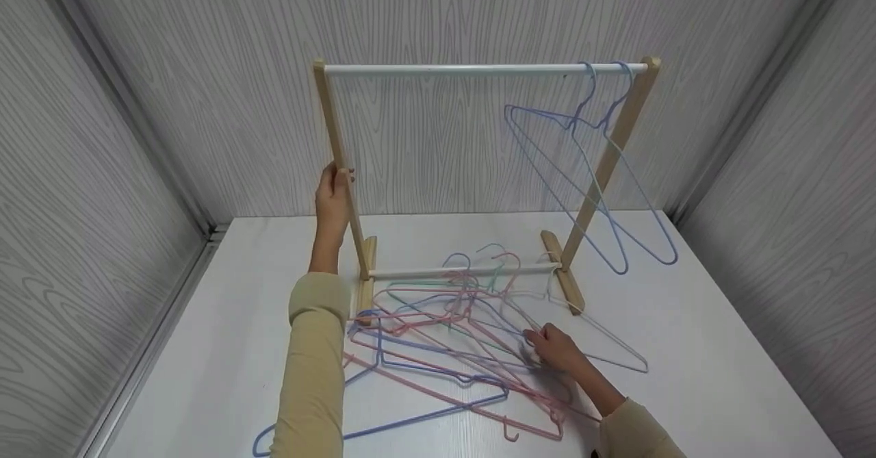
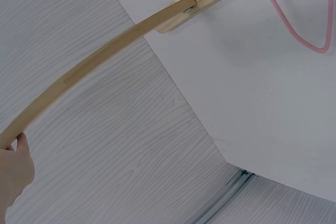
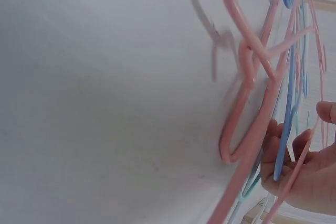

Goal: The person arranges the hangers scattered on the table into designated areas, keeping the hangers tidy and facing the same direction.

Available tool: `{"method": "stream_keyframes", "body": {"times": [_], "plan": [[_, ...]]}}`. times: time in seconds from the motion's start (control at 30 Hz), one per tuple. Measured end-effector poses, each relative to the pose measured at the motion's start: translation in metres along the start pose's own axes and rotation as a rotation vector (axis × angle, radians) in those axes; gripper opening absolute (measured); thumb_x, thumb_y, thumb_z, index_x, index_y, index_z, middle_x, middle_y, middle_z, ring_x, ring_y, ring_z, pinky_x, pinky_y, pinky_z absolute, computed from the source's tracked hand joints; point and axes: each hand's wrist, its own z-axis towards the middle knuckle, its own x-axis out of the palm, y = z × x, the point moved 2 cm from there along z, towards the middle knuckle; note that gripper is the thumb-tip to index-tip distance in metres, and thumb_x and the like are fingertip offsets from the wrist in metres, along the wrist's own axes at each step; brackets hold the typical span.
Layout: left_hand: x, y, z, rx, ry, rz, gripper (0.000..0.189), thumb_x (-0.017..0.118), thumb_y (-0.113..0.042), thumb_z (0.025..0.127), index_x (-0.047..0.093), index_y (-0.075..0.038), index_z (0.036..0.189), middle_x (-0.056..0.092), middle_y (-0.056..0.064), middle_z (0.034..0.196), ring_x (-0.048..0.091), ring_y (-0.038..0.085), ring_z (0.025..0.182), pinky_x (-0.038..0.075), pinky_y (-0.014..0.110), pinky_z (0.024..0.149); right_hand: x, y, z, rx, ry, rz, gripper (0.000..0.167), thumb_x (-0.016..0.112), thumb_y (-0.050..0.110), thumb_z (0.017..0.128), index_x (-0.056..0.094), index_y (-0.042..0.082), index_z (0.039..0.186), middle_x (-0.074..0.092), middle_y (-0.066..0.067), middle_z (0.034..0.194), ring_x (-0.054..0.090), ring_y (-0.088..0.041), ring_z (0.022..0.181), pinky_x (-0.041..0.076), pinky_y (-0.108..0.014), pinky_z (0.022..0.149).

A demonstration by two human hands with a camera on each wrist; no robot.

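Note:
A small clothes rack with a white top rail and wooden posts stands on the white table. My left hand grips its left post around mid-height; the left wrist view shows the thumb against that post. Low over a tangle of pink, blue, green and white hangers, my right hand has its fingers curled at the end of a blue hanger. In the right wrist view, the blue hanger lies across the fingers and a pink hanger crosses the palm.
Two blue hangers hang at the right end of the top rail, near the right post. A white hanger lies right of the heap, and a blue hanger lies at the front. Grey wood-grain walls enclose the table.

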Motion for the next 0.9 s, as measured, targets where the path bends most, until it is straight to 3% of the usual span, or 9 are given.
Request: {"method": "stream_keyframes", "body": {"times": [0.2, 0.3, 0.4, 0.47, 0.53, 0.77, 0.9], "plan": [[0.000, 0.001, 0.000, -0.017, -0.006, -0.023, 0.043, 0.034, -0.020, 0.102, 0.032, 0.004, 0.138, 0.049, 0.020, 0.121, 0.045, 0.026, 0.114, 0.033, 0.034, 0.097, 0.001, -0.001, 0.004, 0.000, -0.015, 0.021, 0.030, 0.041, 0.017, 0.098, 0.055, -0.001, 0.079, 0.057, -0.006, 0.069, 0.049, -0.017, 0.060, 0.039, -0.030, 0.058], [0.000, -0.008, -0.004, -0.029, 0.003, -0.038, 0.043, 0.033, -0.017, 0.102, 0.031, 0.005, 0.138, 0.048, 0.022, 0.122, 0.044, 0.029, 0.115, 0.032, 0.036, 0.097, 0.002, -0.003, 0.006, -0.020, -0.009, 0.087, 0.025, 0.041, 0.007, 0.097, 0.059, -0.006, 0.085, 0.060, -0.009, 0.076, 0.055, -0.020, 0.068, 0.043, -0.031, 0.062], [-0.001, -0.008, -0.003, -0.030, 0.010, -0.045, 0.043, 0.033, -0.018, 0.102, 0.030, 0.005, 0.139, 0.048, 0.024, 0.122, 0.043, 0.031, 0.116, 0.031, 0.038, 0.098, 0.001, -0.004, 0.006, -0.026, 0.022, 0.129, 0.026, 0.041, 0.003, 0.096, 0.061, -0.011, 0.089, 0.060, -0.009, 0.079, 0.054, -0.019, 0.070, 0.043, -0.030, 0.063], [-0.001, -0.007, -0.003, -0.032, 0.009, -0.040, 0.043, 0.033, -0.018, 0.102, 0.030, 0.005, 0.139, 0.048, 0.024, 0.122, 0.043, 0.030, 0.116, 0.030, 0.038, 0.098, 0.000, -0.004, 0.005, 0.007, 0.037, 0.139, 0.026, 0.041, 0.002, 0.094, 0.062, -0.012, 0.088, 0.059, -0.007, 0.077, 0.050, -0.016, 0.067, 0.040, -0.028, 0.062], [0.000, 0.002, 0.002, -0.017, 0.002, -0.028, 0.044, 0.033, -0.021, 0.102, 0.031, 0.003, 0.139, 0.049, 0.022, 0.121, 0.044, 0.028, 0.115, 0.031, 0.037, 0.098, -0.001, -0.003, 0.005, 0.033, 0.052, 0.141, 0.026, 0.042, 0.002, 0.093, 0.064, -0.012, 0.088, 0.057, -0.005, 0.074, 0.046, -0.014, 0.064, 0.037, -0.026, 0.058], [-0.001, 0.001, 0.001, 0.027, 0.014, -0.058, 0.040, 0.032, -0.019, 0.102, 0.036, 0.004, 0.134, 0.049, 0.023, 0.120, 0.046, 0.026, 0.111, 0.034, 0.035, 0.093, -0.005, -0.004, 0.010, 0.130, 0.045, 0.273, 0.024, 0.048, 0.002, 0.089, 0.063, -0.016, 0.095, 0.046, 0.003, 0.055, 0.034, -0.005, 0.044, 0.030, -0.020, 0.043], [-0.001, 0.001, 0.000, 0.022, 0.003, -0.044, 0.040, 0.032, -0.020, 0.102, 0.037, 0.003, 0.134, 0.051, 0.020, 0.117, 0.047, 0.025, 0.110, 0.034, 0.034, 0.092, -0.010, -0.003, 0.011, 0.166, 0.020, 0.324, 0.021, 0.053, 0.002, 0.086, 0.064, -0.015, 0.092, 0.041, 0.004, 0.052, 0.032, -0.005, 0.043, 0.030, -0.021, 0.043]]}}
